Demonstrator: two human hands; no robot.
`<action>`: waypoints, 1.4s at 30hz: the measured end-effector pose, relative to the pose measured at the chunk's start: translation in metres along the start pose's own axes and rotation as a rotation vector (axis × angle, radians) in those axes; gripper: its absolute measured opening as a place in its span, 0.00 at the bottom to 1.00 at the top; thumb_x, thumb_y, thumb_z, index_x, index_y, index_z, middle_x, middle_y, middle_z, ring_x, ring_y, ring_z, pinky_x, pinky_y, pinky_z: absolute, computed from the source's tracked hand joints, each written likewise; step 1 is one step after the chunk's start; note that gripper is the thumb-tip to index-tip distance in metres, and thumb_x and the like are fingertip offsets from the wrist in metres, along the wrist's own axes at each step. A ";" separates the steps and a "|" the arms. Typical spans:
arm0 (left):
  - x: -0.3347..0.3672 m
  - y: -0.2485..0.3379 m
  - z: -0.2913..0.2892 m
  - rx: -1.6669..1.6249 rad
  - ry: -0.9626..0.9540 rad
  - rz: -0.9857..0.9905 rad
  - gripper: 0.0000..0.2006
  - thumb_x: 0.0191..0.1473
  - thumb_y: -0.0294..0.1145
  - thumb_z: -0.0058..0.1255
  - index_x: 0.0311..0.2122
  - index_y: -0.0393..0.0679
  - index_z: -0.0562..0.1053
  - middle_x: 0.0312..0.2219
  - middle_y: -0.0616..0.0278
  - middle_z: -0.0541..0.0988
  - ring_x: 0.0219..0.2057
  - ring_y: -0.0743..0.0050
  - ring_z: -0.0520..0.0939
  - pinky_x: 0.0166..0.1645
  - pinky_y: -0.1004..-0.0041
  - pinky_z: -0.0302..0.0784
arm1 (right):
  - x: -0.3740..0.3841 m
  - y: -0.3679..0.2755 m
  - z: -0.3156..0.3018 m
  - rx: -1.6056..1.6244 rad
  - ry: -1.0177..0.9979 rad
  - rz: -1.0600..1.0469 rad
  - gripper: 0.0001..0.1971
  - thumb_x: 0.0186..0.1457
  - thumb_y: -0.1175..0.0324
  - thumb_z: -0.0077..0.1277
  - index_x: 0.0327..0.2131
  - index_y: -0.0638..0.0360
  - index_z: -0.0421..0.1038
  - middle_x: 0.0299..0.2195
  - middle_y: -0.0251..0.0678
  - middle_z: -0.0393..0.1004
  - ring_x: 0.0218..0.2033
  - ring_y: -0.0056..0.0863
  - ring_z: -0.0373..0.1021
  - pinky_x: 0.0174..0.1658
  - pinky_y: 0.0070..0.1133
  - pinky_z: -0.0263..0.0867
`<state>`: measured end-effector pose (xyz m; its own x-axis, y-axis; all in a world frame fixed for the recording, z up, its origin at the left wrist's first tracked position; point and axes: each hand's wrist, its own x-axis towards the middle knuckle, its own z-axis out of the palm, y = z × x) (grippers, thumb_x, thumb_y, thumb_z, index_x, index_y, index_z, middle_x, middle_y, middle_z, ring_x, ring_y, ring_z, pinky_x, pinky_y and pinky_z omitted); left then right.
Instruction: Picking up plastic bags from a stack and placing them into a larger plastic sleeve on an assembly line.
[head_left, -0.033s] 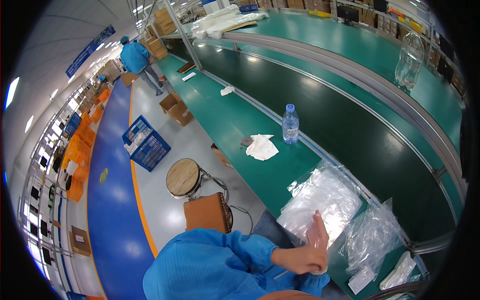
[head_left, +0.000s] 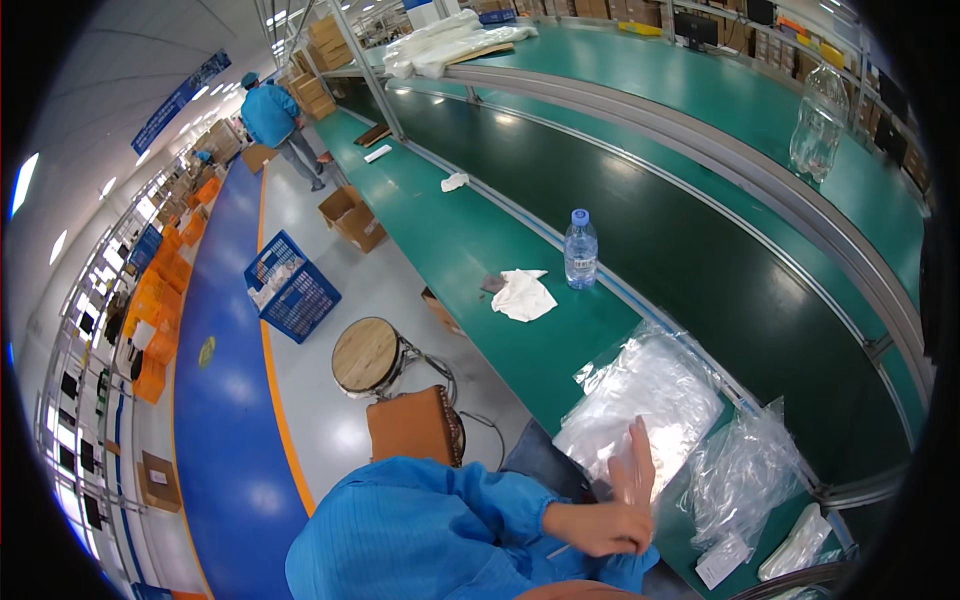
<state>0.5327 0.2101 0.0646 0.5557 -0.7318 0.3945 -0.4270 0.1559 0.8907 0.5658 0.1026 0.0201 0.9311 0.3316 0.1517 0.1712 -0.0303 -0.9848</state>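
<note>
- Clear bags (head_left: 645,385) lie piled just beyond the fingers of the right hand (head_left: 632,480); thin and probably slick, they could slide apart if brushed.
- That hand's fingers stand extended, clamped on nothing visible — the blue sleeve (head_left: 632,573) below them could drag a bag aside if the arm sweeps forward.
- The left hand (head_left: 598,527) curls at the right wrist; whether its fingers grip there, I cannot tell.
- Crumpled plastic (head_left: 745,470), right of the fingers — loose, light — could cling to the sleeve and tangle.

Lettering on blue hanging banner (head_left: 180,106), print on bottle label (head_left: 580,266), none readable
</note>
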 end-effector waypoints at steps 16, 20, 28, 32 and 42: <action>0.018 0.047 -0.003 0.223 0.101 0.190 0.17 0.45 0.27 0.67 0.43 0.39 0.81 0.37 0.58 0.80 0.39 0.56 0.80 0.41 0.63 0.77 | 0.010 -0.100 -0.074 -1.203 0.610 -0.042 0.43 0.61 0.42 0.51 0.67 0.67 0.57 0.70 0.57 0.53 0.70 0.61 0.50 0.70 0.49 0.46; 0.025 0.037 0.005 0.266 0.095 0.171 0.16 0.42 0.26 0.67 0.40 0.39 0.81 0.36 0.56 0.80 0.37 0.54 0.80 0.41 0.61 0.77 | 0.001 -0.088 -0.142 -1.277 0.837 -0.068 0.40 0.62 0.42 0.49 0.67 0.63 0.59 0.70 0.55 0.52 0.70 0.61 0.50 0.69 0.53 0.45; -0.007 0.013 0.007 0.472 0.078 -0.028 0.16 0.43 0.20 0.64 0.41 0.36 0.79 0.38 0.54 0.80 0.40 0.51 0.80 0.45 0.60 0.77 | -0.004 0.065 -0.180 -1.451 0.826 0.416 0.33 0.65 0.47 0.46 0.65 0.60 0.63 0.67 0.56 0.59 0.68 0.58 0.54 0.68 0.49 0.49; -0.020 0.014 -0.002 0.508 0.087 -0.119 0.16 0.44 0.20 0.63 0.42 0.35 0.79 0.39 0.52 0.80 0.42 0.49 0.80 0.47 0.60 0.77 | -0.002 0.050 -0.173 -1.417 0.790 0.440 0.31 0.66 0.48 0.44 0.64 0.61 0.64 0.67 0.57 0.59 0.67 0.60 0.54 0.68 0.51 0.48; -0.038 -0.019 -0.012 0.902 0.092 -0.332 0.24 0.47 0.25 0.64 0.51 0.35 0.76 0.53 0.45 0.75 0.55 0.42 0.75 0.59 0.54 0.72 | -0.062 0.020 -0.129 -1.361 0.725 0.244 0.26 0.63 0.72 0.47 0.64 0.66 0.61 0.63 0.62 0.63 0.65 0.64 0.57 0.65 0.45 0.59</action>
<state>0.5282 0.2429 0.0357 0.7841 -0.5862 0.2039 -0.6043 -0.6461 0.4662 0.5529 -0.0408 0.0015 0.8609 -0.3046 0.4075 -0.2227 -0.9458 -0.2363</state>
